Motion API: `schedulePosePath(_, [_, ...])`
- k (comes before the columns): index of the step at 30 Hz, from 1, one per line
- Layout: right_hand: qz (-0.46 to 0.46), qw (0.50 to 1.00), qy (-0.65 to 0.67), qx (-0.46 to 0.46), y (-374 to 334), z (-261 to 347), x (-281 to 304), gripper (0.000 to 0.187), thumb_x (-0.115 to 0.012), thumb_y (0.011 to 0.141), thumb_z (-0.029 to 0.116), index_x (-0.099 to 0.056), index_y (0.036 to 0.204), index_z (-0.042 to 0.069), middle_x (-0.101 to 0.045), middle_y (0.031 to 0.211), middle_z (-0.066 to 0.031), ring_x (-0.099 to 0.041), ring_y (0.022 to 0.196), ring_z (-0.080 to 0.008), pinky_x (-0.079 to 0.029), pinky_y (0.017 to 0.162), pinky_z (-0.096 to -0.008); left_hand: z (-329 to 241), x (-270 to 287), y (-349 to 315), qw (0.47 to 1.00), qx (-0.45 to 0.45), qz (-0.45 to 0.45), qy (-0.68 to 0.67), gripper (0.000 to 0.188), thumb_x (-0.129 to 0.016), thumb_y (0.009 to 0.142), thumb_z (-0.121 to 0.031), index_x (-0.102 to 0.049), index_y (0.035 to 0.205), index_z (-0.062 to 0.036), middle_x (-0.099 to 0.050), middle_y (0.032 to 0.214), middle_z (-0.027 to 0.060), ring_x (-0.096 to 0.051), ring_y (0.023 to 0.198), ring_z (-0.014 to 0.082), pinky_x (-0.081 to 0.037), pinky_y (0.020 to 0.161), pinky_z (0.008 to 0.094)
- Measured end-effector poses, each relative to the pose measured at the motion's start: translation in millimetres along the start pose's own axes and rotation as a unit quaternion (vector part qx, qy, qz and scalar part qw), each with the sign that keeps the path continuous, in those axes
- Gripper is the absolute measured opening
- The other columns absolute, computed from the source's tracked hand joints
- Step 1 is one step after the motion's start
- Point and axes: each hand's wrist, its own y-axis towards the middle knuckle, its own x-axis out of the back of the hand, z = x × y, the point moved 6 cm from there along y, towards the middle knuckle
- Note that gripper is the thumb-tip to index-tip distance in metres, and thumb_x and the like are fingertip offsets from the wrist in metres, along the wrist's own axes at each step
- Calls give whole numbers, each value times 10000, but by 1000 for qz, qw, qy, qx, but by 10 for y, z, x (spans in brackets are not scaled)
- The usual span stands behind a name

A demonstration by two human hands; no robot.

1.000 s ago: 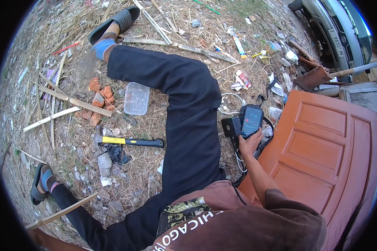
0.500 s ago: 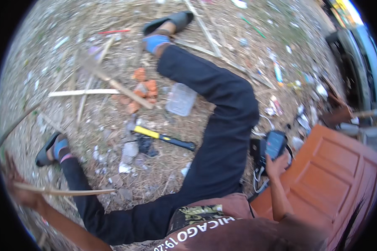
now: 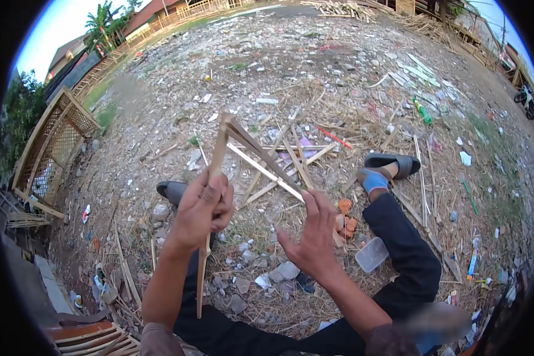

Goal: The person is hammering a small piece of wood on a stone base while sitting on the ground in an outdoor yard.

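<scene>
My left hand (image 3: 204,207) is closed around a bamboo strip (image 3: 202,276), which stands nearly upright and reaches above and below the fist. At its top, a darker strip (image 3: 258,148) slants down to the right; I cannot tell whether it is the same piece bent over or a second one. The slanting strip's lower end meets the fingertips of my right hand (image 3: 314,240). That hand is open, its thumb spread away from the straight fingers. Beyond the hands, several pale strips (image 3: 302,166) lie crossed on the ground.
Orange brick pieces (image 3: 347,225) and a clear plastic tub (image 3: 372,255) lie by my right leg. A red stick (image 3: 333,136) and a green bottle (image 3: 422,111) are farther off. A woven bamboo frame (image 3: 53,148) leans at the left. Stones and litter cover the ground.
My view has swung up and left. My left hand has come in from the far left with the bamboo strip upright. My right hand has left the dark device by the orange-brown panel and reached forward.
</scene>
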Motion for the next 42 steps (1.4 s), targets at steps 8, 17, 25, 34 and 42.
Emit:
schedulePosePath(8, [-20,990,136,17,594,-47,-344,323,-643,969,227,-520,1199,34,-628,819,-166,-640,739,-364,-477,656,-482,-215,-117,-135,999,-18,31,34,339,-378,1092,-411,-401,979,-92,-318,675,-33,-278,507,53,-246,434,222])
schedulePosePath(17, [56,993,104,6,452,53,76,206,-590,1003,202,-473,959,39,-582,656,-196,-613,587,-420,-449,494,-503,-379,-235,-156,886,-113,-104,438,301,-456,1076,-291,-438,1051,8,-547,582,198,-593,543,414,-395,488,473])
schedulePosePath(25, [64,997,38,-12,436,48,221,247,-583,1009,236,-457,913,47,-564,592,-195,-593,541,-436,-438,470,-526,-372,-215,-42,861,-139,-118,475,247,-483,1063,-249,-431,1051,-8,-552,572,222,-582,541,470,-400,478,515])
schedulePosePath(34, [151,985,-57,-63,428,257,485,268,-571,1010,263,-458,909,42,-581,588,-222,-609,555,-462,-449,489,-560,-184,-89,-8,841,-160,-141,498,209,-528,1037,-193,-440,1049,-5,-567,585,251,-605,577,490,-412,464,544])
schedulePosePath(42, [240,947,-184,-111,506,485,891,268,-557,1012,297,-483,935,51,-602,587,-218,-631,565,-450,-468,515,-578,-79,-113,-11,840,-162,-139,498,197,-530,1033,-178,-448,1060,-2,-566,596,252,-601,577,487,-419,468,553])
